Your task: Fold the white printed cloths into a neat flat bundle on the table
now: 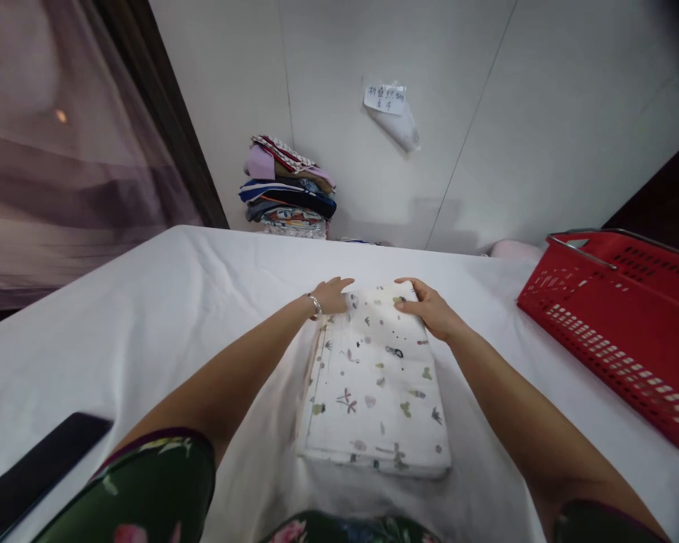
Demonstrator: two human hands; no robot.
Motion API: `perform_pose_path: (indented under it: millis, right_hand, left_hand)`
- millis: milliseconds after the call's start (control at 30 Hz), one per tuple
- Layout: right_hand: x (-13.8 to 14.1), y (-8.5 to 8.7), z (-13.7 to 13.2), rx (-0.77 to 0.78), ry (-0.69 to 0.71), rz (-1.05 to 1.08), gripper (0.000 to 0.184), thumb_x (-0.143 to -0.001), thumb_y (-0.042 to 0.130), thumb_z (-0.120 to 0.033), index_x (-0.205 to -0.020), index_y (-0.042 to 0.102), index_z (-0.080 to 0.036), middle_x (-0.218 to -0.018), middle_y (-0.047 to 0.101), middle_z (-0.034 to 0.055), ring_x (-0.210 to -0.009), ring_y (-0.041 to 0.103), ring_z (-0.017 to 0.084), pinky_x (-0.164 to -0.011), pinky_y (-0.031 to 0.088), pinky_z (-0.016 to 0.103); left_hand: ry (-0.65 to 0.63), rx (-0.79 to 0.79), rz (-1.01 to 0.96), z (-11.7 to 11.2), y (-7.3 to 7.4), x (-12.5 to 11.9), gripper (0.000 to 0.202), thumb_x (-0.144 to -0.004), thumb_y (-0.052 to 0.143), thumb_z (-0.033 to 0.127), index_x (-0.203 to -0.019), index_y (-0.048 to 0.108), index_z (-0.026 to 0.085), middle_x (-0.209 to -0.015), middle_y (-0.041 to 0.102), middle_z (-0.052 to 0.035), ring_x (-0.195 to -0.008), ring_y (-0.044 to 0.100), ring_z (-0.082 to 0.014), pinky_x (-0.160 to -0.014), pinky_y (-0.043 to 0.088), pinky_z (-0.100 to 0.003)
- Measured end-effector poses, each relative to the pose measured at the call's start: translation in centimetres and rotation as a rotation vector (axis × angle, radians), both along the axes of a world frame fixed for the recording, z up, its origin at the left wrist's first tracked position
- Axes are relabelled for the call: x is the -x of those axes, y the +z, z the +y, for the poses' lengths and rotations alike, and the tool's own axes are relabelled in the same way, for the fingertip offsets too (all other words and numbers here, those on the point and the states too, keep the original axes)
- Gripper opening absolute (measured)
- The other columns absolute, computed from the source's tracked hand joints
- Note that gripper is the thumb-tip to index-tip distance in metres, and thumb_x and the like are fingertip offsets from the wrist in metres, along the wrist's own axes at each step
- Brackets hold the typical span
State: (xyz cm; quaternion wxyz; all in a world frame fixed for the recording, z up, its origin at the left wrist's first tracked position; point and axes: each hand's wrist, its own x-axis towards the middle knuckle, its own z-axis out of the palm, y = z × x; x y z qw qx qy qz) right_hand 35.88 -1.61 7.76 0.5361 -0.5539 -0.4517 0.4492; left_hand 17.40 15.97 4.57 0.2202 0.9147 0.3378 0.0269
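A neatly folded white cloth (373,385) with small plant and animal prints lies in front of me on a white-covered table. At its far right corner my right hand (430,308) is closed, thumb on top and the other fingers at the far edge and partly hidden. My left hand (333,296), with a silver bracelet at the wrist, touches the far left corner. Its visible fingers are stretched out to the right, while its lower part is partly covered by the cloth's edge.
A red plastic basket (628,324) with a metal handle stands at the right. A dark phone-like slab (39,467) lies at the near left. Beyond the white table cover (147,317), a stack of folded clothes (288,188) rests against the wall, below a paper note (385,98).
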Motion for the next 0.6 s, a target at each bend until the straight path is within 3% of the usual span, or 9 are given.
perform_pose_path:
  millis: [100, 233, 333, 433, 533, 600]
  right_hand:
    - [1.0, 1.5, -0.8, -0.047, 0.014, -0.063, 0.057, -0.061, 0.070, -0.025, -0.115, 0.051, -0.028, -0.103, 0.060, 0.0012, -0.088, 0.058, 0.017, -0.077, 0.049, 0.032]
    - [1.6, 2.7, -1.8, -0.092, 0.046, -0.072, 0.066, -0.061, 0.071, -0.023, -0.122, 0.047, -0.032, -0.112, 0.058, 0.0006, -0.097, 0.056, 0.017, -0.083, 0.046, 0.033]
    - [1.4, 3.1, -2.3, -0.090, 0.042, -0.043, 0.069, -0.061, 0.071, -0.021, -0.124, 0.046, -0.032, -0.113, 0.058, 0.0010, -0.098, 0.056, 0.018, -0.085, 0.046, 0.034]
    - [0.8, 3.4, -2.2, -0.090, -0.004, -0.030, 0.069, -0.061, 0.071, -0.020, -0.125, 0.046, -0.029, -0.113, 0.059, 0.0027, -0.098, 0.057, 0.020, -0.086, 0.046, 0.037]
    - [-0.1, 4.8, -1.3, -0.121, -0.056, -0.058, 0.070, -0.059, 0.072, -0.018, -0.124, 0.048, -0.024, -0.109, 0.061, 0.0040, -0.096, 0.059, 0.021, -0.085, 0.047, 0.039]
    - [-0.8, 6.7, -0.1, -0.174, -0.075, -0.115, 0.070, -0.057, 0.073, -0.017, -0.123, 0.049, -0.023, -0.106, 0.062, 0.0037, -0.095, 0.059, 0.021, -0.083, 0.048, 0.038]
  left_hand:
    - [-0.095, 0.127, 0.018, 0.5, 1.4, -0.2, 0.078, -0.053, 0.059, 0.015, -0.129, 0.043, 0.025, -0.130, 0.049, -0.0039, -0.116, 0.046, -0.0251, -0.096, 0.034, -0.030]
    - [-0.156, 0.193, 0.065, 0.4, 3.5, 0.4, 0.056, -0.050, 0.059, 0.013, -0.104, 0.063, 0.024, -0.097, 0.067, -0.0017, -0.093, 0.058, -0.0241, -0.079, 0.042, -0.028]
    - [-0.132, 0.199, 0.104, 0.2, 5.3, 1.6, 0.033, -0.049, 0.064, 0.017, -0.082, 0.067, 0.020, -0.079, 0.067, -0.0001, -0.080, 0.059, -0.0218, -0.070, 0.042, -0.026]
    - [-0.128, 0.202, 0.096, 0.5, 7.2, 3.2, 0.026, -0.051, 0.069, 0.025, -0.075, 0.066, 0.019, -0.073, 0.065, 0.0011, -0.077, 0.057, -0.0195, -0.067, 0.040, -0.024]
    - [-0.116, 0.142, 0.064, 0.9, 10.0, 4.3, 0.028, -0.053, 0.070, 0.030, -0.078, 0.066, 0.017, -0.071, 0.063, 0.0021, -0.077, 0.056, -0.0172, -0.068, 0.039, -0.023]
    - [-0.077, 0.030, 0.027, 1.1, 13.0, 4.6, 0.033, -0.055, 0.069, 0.031, -0.083, 0.065, 0.014, -0.073, 0.061, 0.0024, -0.082, 0.056, -0.0168, -0.073, 0.038, -0.023]
